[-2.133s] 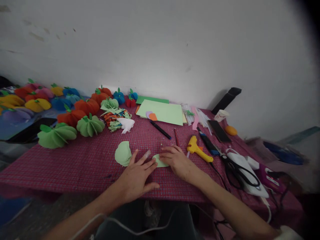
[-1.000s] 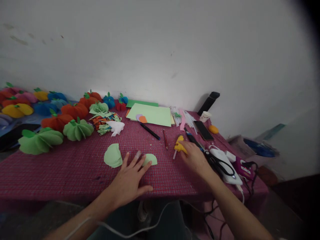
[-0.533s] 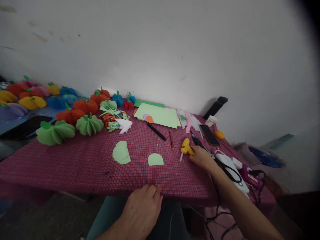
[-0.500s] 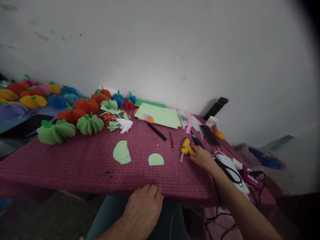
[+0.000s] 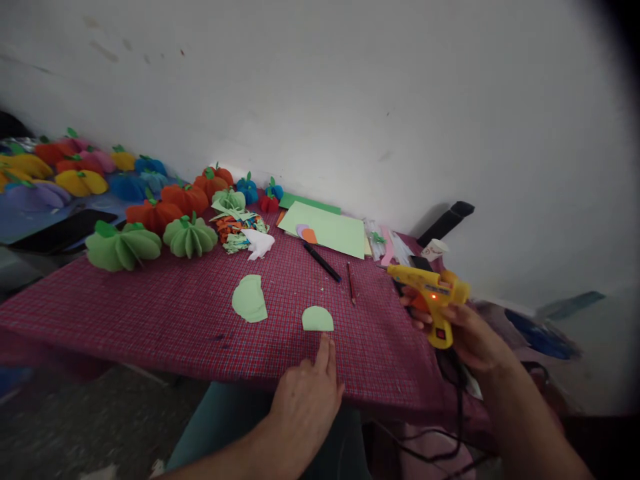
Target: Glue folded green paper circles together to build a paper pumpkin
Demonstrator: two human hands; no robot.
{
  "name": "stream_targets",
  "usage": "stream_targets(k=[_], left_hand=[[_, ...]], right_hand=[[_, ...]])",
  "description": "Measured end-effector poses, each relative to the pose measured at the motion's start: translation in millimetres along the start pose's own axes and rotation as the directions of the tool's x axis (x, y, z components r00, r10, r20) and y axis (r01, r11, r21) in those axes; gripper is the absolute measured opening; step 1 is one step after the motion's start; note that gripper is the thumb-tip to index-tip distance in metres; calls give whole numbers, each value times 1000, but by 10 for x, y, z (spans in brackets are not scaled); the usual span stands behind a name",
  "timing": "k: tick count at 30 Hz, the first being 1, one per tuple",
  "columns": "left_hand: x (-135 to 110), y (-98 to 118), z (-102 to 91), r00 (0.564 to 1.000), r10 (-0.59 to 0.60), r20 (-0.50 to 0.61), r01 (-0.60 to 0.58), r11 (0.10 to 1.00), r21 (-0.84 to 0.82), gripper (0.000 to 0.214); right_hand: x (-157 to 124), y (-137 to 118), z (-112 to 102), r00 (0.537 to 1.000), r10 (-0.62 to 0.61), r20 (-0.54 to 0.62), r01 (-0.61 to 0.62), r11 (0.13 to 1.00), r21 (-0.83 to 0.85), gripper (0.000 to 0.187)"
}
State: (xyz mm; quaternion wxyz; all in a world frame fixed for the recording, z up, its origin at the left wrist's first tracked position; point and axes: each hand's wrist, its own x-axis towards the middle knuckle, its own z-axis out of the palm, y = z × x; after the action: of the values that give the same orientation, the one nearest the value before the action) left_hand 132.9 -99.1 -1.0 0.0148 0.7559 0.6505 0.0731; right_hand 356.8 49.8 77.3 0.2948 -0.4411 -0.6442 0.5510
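Observation:
My right hand (image 5: pixel 465 330) grips a yellow glue gun (image 5: pixel 433 293) lifted off the table at the right, nozzle pointing left, its red light on. My left hand (image 5: pixel 310 393) rests at the table's near edge with fingers stretched out, fingertips just short of a folded light green paper half-circle (image 5: pixel 317 319). A stack of similar green half-circles (image 5: pixel 249 299) lies a little further left on the red checked tablecloth (image 5: pixel 165 313).
Paper pumpkins in green (image 5: pixel 189 237), orange, blue and yellow line the far left. Paper scraps (image 5: pixel 239 230), green sheets (image 5: pixel 327 228), a black pen (image 5: pixel 321 261), a red pencil (image 5: pixel 351 283) and a paper cup (image 5: pixel 434 249) lie behind. A black cord hangs off the right edge.
My right hand has picked the glue gun up off the table and raised it. My left hand slid from the table edge up toward the small half-circle, fingers extended.

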Motion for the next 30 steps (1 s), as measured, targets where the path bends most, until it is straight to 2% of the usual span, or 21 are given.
stream_targets(k=[3,5,8,10,14,16,20,23,30], left_hand=[[46,-27,9,999,-28,29,27,999,32,52],[56,-33,23,998,-50,37,49,998,26,55],[59,-29,53,995,-95,42,95,995,14,64],[62,-26,78,993,-104,51,103,995,13,73],[73,-25,114,991,-94,91,93,996,11,88],[83,-27,112,988,-100,114,100,995,0,92],[115,-36,69,979,-107,173,114,993,-30,92],[134,-41,39,973,-99,209,110,993,-41,89],[144,-52,43,972,-93,214,106,993,-52,91]], right_hand=[[3,12,208,993,91,75,-94,995,42,36],[41,21,325,978,144,154,-142,990,-19,35],[138,-26,413,937,186,294,-151,979,-140,37],[223,-90,430,890,239,388,-161,961,-224,39],[403,-194,462,764,338,550,-131,915,-380,40],[481,-211,492,733,372,570,-100,887,-450,41],[589,-195,546,714,424,557,-73,837,-543,44],[643,-171,570,704,438,560,-63,823,-565,44],[733,-128,650,643,465,609,-49,818,-572,41]])
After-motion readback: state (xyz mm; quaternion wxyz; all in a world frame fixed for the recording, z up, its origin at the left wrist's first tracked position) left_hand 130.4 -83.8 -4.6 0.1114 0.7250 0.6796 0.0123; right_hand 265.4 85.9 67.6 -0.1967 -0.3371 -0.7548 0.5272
